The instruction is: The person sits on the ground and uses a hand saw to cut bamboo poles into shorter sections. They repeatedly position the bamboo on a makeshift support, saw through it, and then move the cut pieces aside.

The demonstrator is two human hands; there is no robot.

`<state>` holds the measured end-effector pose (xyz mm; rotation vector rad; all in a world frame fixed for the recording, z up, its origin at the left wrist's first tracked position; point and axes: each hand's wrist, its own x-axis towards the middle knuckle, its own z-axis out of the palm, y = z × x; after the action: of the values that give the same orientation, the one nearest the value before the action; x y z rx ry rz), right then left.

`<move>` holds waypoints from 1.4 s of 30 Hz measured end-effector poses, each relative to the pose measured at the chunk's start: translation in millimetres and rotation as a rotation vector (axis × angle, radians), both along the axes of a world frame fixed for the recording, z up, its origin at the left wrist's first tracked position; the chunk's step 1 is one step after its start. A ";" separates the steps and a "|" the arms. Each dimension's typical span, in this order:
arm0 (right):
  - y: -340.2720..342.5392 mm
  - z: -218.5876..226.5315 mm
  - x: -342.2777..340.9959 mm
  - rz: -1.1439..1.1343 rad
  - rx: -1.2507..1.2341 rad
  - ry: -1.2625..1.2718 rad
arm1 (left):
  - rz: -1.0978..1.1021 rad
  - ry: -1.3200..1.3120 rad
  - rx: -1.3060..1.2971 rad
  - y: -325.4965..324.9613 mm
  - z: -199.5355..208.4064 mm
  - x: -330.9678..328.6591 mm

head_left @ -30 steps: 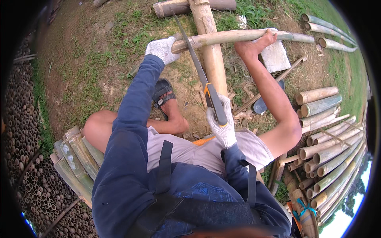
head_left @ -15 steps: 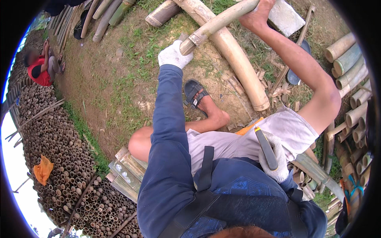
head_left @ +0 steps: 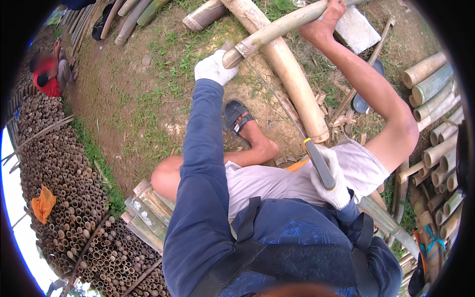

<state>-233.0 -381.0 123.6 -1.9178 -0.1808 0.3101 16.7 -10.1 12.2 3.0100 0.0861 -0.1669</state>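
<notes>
Your saw has slid forward, gripped by the fingers of your right hand, its blade slanting forward-left to the crosswise bamboo pole, beside the end your left hand clasps.

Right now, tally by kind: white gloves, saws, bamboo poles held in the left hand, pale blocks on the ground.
White gloves: 2
Saw: 1
Held bamboo pole: 1
Pale block: 1
Total: 5
</notes>
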 end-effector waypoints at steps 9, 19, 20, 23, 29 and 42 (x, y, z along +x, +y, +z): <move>79.5 -81.4 113.7 0.016 0.155 -0.140 | -0.023 -0.052 -0.006 7.2 -7.8 -5.2; -20.1 0.8 -34.2 0.059 -0.051 -0.016 | -0.048 -0.057 -0.003 12.1 -14.2 -3.5; -24.7 14.4 -43.0 0.045 -0.087 0.018 | -0.039 -0.040 -0.012 12.0 -15.2 -4.2; 9.6 3.5 -0.1 0.027 -0.077 0.038 | -0.028 -0.048 0.014 11.7 -15.1 -5.5; 116.7 -125.8 155.9 0.014 0.181 -0.173 | -0.028 -0.091 0.008 11.3 -9.6 -9.6; 13.3 -18.6 11.7 0.014 -0.036 0.068 | -0.038 -0.089 -0.020 8.8 -11.4 -9.0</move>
<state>-221.3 -367.7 105.0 -1.9393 -0.1438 0.3895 7.7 -1.3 0.8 2.9956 0.0185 -0.0371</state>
